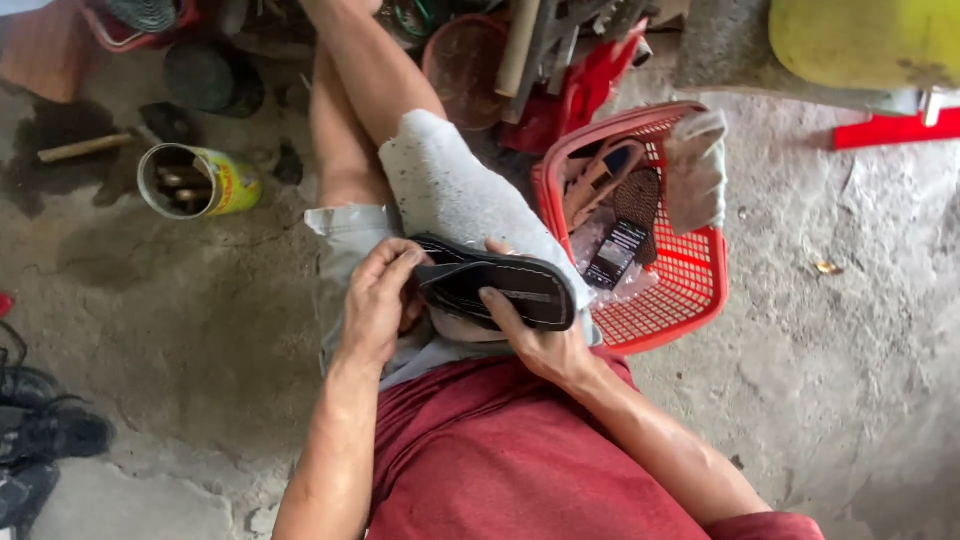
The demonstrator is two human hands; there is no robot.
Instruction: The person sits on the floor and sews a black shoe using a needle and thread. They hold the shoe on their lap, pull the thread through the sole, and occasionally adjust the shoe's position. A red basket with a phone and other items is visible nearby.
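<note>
Left hand curled tight around black sandal strap end, right hand cupping its sole edge, beside red basket.

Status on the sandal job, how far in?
Done: nothing visibly finished. In hand: both hands, left hand and right hand, grip one dark sandal over a white cloth on the knee. Left: more footwear waits in the red basket.
</note>
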